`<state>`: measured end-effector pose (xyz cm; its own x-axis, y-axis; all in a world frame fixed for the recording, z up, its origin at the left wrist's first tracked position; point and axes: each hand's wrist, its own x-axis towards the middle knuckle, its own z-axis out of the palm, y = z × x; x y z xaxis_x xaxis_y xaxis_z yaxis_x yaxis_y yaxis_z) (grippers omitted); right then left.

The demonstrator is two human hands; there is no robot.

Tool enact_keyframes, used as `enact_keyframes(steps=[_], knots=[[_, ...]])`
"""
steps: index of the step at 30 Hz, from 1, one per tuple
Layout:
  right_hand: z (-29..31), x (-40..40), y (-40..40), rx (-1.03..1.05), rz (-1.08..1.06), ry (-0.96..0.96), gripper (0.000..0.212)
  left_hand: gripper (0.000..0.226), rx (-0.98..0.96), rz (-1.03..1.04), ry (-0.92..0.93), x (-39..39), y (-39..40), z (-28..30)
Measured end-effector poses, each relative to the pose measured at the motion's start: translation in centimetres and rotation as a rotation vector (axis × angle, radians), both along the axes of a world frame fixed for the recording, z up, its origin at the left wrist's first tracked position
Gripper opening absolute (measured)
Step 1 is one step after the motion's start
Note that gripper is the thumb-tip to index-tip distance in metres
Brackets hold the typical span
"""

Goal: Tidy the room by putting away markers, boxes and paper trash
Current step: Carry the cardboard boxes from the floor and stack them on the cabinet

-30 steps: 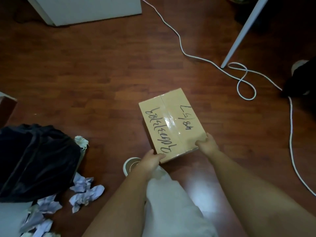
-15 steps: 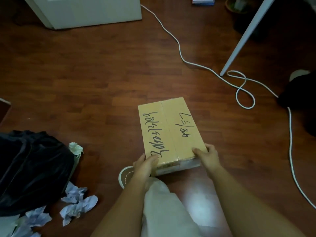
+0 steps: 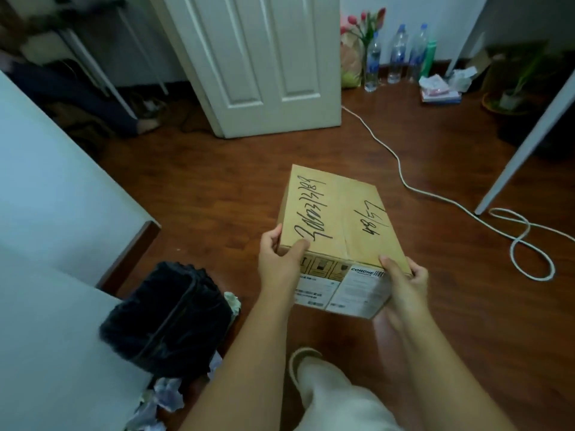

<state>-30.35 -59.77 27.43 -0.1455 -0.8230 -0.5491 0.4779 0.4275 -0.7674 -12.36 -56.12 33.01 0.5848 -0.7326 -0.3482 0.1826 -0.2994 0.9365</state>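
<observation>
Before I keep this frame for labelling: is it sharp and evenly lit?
Head view: dim overall; cardboard box and both hands, left hand and right hand, fairly sharp; upper-left corner smeared by motion blur; door leans from wide-angle distortion.

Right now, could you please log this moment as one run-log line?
step: carrying box | object: cardboard box, taped shut, off floor | left hand: near-left corner | right hand: near-right corner | pending: crumpled paper by black bag

Lived-in room of a home — dark wood-look floor [image 3: 217,188], white panelled door [image 3: 264,63], water bottles [image 3: 398,54] and tulips [image 3: 364,23] against the wall, potted plant [image 3: 513,88], white cable [image 3: 404,178] trailing loose.
</observation>
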Motion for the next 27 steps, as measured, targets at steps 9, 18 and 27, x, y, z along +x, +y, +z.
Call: enact_keyframes(steps=[9,18,27], knots=[[17.1,9.9,1.1,-0.356,0.067,-0.265,0.057,0.05,-0.396,0.134,-0.268,7.3,4.9,17.6],[31.7,22.5,10.6,-0.734,0.38,-0.54,0.052,0.059,-0.767,0.452,-0.478,17.0,20.8,30.4],[41.2,34.7,23.0,-0.899,0.706,-0.713,0.054,0.061,-0.872,0.759,-0.7,23.5,37.3,38.2]])
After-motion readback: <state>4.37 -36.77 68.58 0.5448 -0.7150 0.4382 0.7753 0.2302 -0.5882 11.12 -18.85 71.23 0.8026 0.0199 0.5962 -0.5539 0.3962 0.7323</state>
